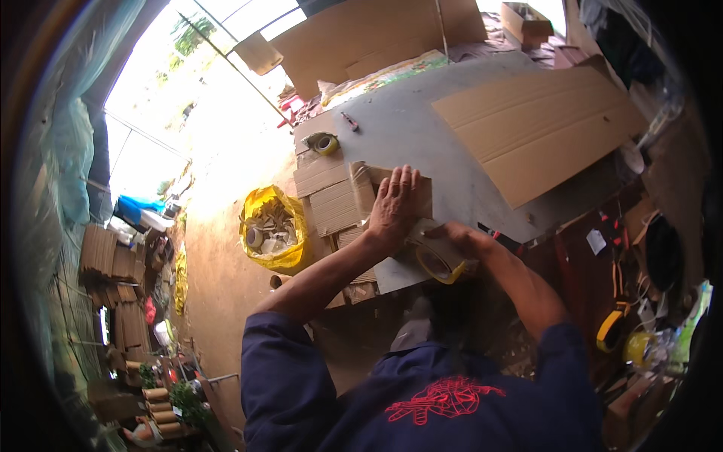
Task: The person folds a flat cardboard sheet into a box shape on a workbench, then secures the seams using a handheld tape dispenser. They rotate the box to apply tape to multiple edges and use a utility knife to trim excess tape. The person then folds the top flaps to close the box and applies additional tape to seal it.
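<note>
My left hand lies with its fingers stretched out over a small brown cardboard box at the front of the grey table. It presses on the box and hides much of its top. Just right of the box, my right hand is closed on a roll of packing tape with a yellowish inner ring. The roll is at the table's near edge. Whether a strip of tape runs from the roll to the box, I cannot tell.
Flat cardboard pieces line the table's left side. On them sits another tape roll, near a cutter knife. A large cardboard sheet covers the right. A yellow bag of scraps stands left on the floor; tools hang at right.
</note>
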`<state>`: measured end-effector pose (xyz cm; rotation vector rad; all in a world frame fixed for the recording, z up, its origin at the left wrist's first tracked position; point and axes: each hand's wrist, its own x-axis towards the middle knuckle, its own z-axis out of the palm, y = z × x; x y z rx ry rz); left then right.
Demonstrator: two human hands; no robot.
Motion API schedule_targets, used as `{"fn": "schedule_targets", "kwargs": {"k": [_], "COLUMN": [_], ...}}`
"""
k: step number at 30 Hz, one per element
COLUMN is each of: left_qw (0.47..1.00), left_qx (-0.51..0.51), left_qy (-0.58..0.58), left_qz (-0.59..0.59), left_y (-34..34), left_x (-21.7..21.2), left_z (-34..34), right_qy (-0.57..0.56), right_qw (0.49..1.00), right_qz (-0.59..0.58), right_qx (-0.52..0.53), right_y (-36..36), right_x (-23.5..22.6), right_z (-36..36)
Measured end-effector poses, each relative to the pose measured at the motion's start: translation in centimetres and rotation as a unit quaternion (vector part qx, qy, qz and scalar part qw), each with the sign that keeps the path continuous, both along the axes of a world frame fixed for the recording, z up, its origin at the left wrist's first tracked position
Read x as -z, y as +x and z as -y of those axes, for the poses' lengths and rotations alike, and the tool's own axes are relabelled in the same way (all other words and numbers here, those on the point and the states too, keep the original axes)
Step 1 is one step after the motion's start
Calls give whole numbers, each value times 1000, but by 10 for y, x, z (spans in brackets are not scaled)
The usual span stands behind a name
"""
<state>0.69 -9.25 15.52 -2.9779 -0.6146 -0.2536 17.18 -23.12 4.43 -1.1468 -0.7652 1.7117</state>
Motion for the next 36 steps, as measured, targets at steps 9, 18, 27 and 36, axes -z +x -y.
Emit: {"fn": "schedule_targets", "kwargs": {"k": [9, 18, 27, 36], "left_qw": [993, 985, 979, 981], "left_qx": [9, 35, 23, 145], "left_qy": [113, 163, 201, -128], "left_qz": [16, 40, -29, -8], "left_y": [6, 5, 15, 30], "left_x": [31, 20, 17, -22], "left_z": [-14, -6, 2, -65], "right_qy": [-203, -220, -318, -236], "right_qw": [979, 939, 932, 900], "right_qz": [30, 186, 148, -46], "right_qx": [-2, -186, 90, 363], "right_y": [-6, -87, -107, -94], "right_x": [-90, -64, -20, 1], "right_z": [-16, -1, 108, 198]}}
